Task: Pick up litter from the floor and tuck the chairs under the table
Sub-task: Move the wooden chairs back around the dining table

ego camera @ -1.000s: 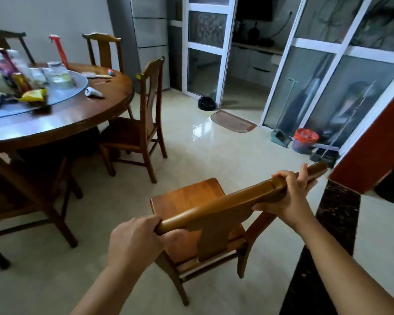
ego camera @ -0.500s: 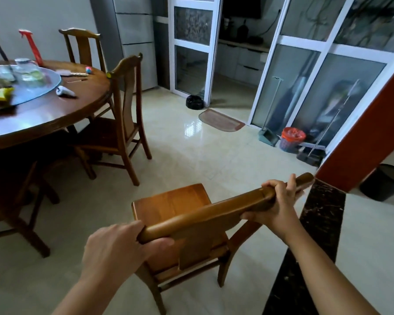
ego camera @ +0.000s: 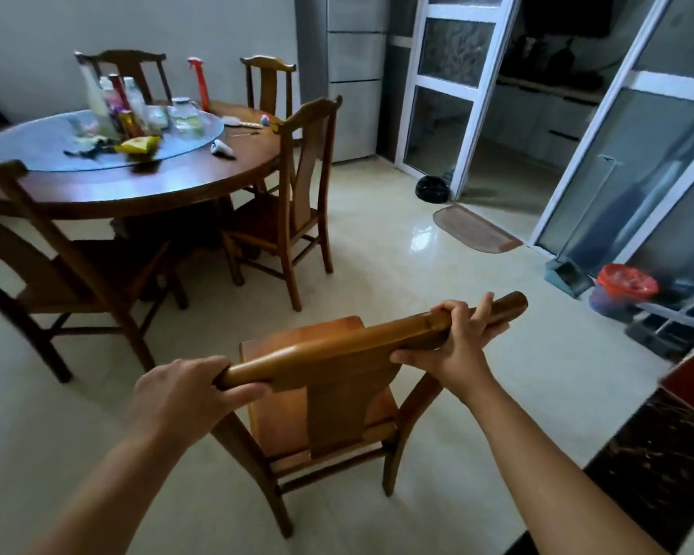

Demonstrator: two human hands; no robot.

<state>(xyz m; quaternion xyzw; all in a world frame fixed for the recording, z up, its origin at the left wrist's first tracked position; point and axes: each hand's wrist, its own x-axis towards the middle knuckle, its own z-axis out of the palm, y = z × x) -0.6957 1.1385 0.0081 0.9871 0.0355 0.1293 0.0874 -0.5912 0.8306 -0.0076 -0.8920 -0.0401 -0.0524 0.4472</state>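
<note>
Left hand (ego camera: 179,398) and right hand (ego camera: 455,346) grip the chair (ego camera: 337,378) top rail, apart from the table (ego camera: 145,190).

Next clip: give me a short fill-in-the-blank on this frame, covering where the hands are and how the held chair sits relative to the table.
1. The left hand and right hand both grip the held chair by its top ____.
2. The table has a ____ wooden top.
3. The held chair stands ____ from the table, not yet tucked under.
4. The bin by the glass doors has a ____ liner.

Missing words: rail; round; apart; red
</note>
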